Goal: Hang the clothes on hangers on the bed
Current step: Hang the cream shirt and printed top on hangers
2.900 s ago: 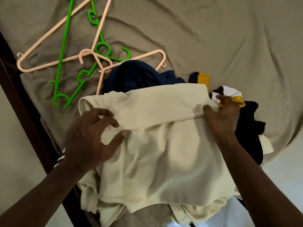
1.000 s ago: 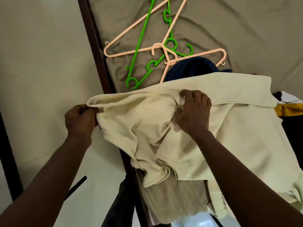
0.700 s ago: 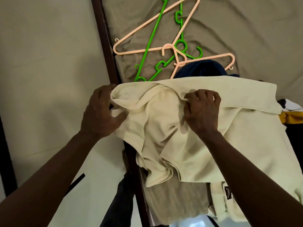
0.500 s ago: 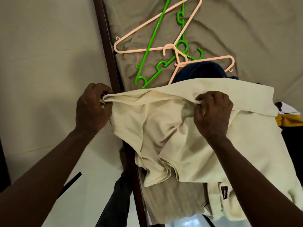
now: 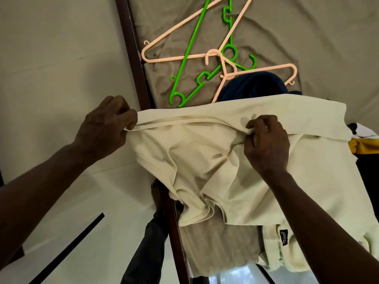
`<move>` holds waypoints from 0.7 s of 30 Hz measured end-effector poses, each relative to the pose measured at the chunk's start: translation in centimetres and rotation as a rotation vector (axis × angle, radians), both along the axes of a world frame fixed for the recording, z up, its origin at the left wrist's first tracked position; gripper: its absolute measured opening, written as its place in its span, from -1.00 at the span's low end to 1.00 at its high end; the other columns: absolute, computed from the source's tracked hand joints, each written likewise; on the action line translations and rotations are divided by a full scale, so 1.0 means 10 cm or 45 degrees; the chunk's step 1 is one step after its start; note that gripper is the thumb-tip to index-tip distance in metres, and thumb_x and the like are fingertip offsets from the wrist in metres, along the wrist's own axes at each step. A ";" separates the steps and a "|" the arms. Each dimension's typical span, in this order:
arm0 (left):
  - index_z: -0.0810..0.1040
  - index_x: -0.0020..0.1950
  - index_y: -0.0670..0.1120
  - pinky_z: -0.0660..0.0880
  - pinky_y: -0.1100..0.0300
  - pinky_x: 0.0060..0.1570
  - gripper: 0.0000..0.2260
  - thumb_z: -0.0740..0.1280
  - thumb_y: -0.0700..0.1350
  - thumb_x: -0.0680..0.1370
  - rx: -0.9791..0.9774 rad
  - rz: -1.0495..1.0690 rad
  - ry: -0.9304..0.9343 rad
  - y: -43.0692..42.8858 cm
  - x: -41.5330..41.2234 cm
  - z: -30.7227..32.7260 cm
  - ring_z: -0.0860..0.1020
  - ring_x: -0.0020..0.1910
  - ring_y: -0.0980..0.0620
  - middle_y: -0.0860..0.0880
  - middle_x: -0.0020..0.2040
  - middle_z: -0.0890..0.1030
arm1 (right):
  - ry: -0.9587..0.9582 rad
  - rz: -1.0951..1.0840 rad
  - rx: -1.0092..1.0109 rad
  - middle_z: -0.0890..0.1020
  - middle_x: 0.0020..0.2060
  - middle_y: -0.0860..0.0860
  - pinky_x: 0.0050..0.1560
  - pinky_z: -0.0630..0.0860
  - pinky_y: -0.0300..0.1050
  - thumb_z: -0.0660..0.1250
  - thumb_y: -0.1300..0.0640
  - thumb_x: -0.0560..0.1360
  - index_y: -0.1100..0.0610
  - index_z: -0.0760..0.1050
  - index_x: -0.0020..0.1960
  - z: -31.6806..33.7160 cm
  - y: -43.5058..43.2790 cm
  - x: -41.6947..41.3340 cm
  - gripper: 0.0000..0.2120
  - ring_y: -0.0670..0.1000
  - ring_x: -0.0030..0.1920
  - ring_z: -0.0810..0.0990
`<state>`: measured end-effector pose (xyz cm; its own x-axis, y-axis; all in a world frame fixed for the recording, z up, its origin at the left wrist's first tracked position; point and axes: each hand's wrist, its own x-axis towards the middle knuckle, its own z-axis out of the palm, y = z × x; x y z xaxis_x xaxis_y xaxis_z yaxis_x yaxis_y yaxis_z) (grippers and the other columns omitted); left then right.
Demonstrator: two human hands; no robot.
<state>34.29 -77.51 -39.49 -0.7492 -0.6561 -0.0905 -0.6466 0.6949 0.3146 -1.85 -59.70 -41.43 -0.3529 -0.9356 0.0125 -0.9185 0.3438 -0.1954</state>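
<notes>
Cream cotton garment (image 5: 256,181): soft, limp, light. Left hand (image 5: 104,128) and right hand (image 5: 266,144) both pinch its top hem; peach plastic hangers (image 5: 256,71) lie just beyond.

Navy garment (image 5: 252,85) mostly buried under cream shirt (image 5: 205,160), upper peach hanger (image 5: 174,58) and green hanger (image 5: 191,44) clipped up top, label (image 5: 283,238) unreadable.
</notes>
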 end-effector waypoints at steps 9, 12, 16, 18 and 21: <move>0.62 0.01 -0.03 0.62 -0.04 0.11 -0.84 0.55 -0.13 0.50 1.414 1.131 0.451 -0.01 -0.12 -0.07 0.64 0.02 -0.06 -0.14 0.01 0.66 | 0.005 0.057 0.077 0.53 0.14 0.10 0.24 0.37 0.11 0.36 0.21 0.45 0.10 0.60 0.10 -0.05 0.10 0.23 -0.77 0.18 0.23 0.49; 0.64 0.04 -0.02 0.69 0.02 -0.02 -0.79 0.55 -0.21 0.47 1.347 1.252 0.547 -0.10 -0.06 -0.10 0.65 0.03 -0.09 -0.12 0.02 0.67 | -0.010 0.054 0.130 0.51 0.21 0.12 0.32 0.36 0.14 0.38 0.15 0.45 0.11 0.55 0.17 -0.05 0.10 0.31 -0.71 0.21 0.30 0.46; 0.61 0.14 0.04 0.56 0.00 0.07 -0.72 0.56 0.02 0.48 0.636 1.202 0.257 0.04 -0.14 -0.13 0.63 0.00 -0.06 -0.06 0.06 0.64 | -0.040 0.071 0.151 0.48 0.32 0.14 0.45 0.28 0.23 0.37 0.11 0.48 0.12 0.51 0.29 -0.05 0.16 0.40 -0.61 0.24 0.45 0.37; 0.51 0.29 0.01 0.44 -0.03 0.19 -0.62 0.47 0.05 0.52 0.190 1.059 0.087 0.35 -0.26 -0.03 0.53 0.22 -0.13 -0.09 0.25 0.52 | -0.097 0.029 0.093 0.47 0.37 0.16 0.47 0.26 0.26 0.37 0.12 0.51 0.13 0.50 0.34 -0.01 0.23 0.46 -0.60 0.24 0.49 0.34; 0.48 0.24 -0.01 0.34 -0.05 0.20 -0.65 0.41 0.10 0.54 -0.032 0.917 0.157 0.97 -0.48 0.18 0.48 0.21 -0.12 -0.05 0.21 0.47 | -0.172 -0.106 -0.062 0.51 0.28 0.16 0.34 0.37 0.19 0.38 0.13 0.52 0.14 0.51 0.31 0.11 0.44 0.63 -0.64 0.22 0.35 0.46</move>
